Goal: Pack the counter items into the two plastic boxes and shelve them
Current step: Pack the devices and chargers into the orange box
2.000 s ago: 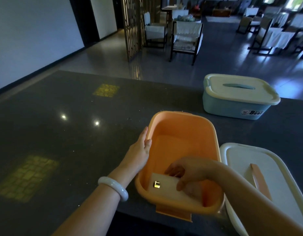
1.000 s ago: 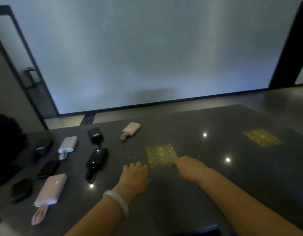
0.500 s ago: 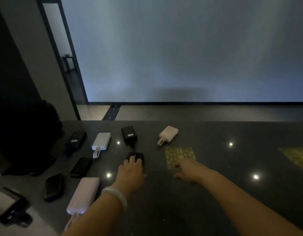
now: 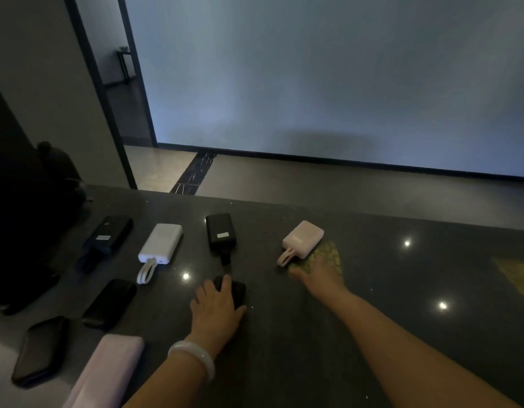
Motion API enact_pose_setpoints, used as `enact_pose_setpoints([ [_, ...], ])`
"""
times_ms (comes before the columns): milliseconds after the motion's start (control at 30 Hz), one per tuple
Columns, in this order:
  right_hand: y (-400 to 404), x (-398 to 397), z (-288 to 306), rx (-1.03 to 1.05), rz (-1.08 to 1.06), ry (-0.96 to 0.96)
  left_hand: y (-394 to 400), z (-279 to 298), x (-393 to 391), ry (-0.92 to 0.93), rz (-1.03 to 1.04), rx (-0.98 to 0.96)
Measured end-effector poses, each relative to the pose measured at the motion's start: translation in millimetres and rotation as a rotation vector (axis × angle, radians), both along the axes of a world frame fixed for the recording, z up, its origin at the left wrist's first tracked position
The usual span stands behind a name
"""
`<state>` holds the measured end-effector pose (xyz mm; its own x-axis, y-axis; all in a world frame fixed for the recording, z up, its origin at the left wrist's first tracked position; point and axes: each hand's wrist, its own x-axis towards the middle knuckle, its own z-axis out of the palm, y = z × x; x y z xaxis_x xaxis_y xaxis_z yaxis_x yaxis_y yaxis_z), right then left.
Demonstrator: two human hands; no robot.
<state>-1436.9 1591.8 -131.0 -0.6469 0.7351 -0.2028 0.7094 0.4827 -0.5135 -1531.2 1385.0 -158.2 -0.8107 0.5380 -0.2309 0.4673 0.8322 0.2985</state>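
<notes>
Several power banks lie on the dark counter (image 4: 372, 290). My left hand (image 4: 215, 309), with a pale bangle at the wrist, lies over a small black power bank (image 4: 235, 290), fingers and thumb curled around it. My right hand (image 4: 316, 275) is stretched forward, empty, its blurred fingertips just short of the strap of a small pink power bank (image 4: 303, 238). Neither plastic box is in view.
Further left lie a black power bank (image 4: 221, 231), a white one (image 4: 162, 242) with a looped cable, a dark blue one (image 4: 109, 232), a black one (image 4: 110, 301), a dark case (image 4: 39, 348) and a long pink one (image 4: 107, 369). A dark bag (image 4: 34, 201) stands at the counter's left end.
My view swung left from the orange box to the row of power banks. My left hand came down onto the small black one; my right hand reached forward toward the pink one.
</notes>
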Motion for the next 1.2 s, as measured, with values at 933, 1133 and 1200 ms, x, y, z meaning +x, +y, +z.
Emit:
enact_pose_setpoints([
  [933, -15, -4, -40, -0.012, -0.01, 0.126, 13, -11, -8, 0.09, 0.051, 0.047],
  [1133, -53, 60, -31, -0.102, 0.076, -0.011, -11, -11, 32, 0.073, -0.001, 0.079],
  [1200, -58, 63, -27, -0.05, 0.031, -0.08, -17, -10, 44, 0.041, 0.038, 0.06],
])
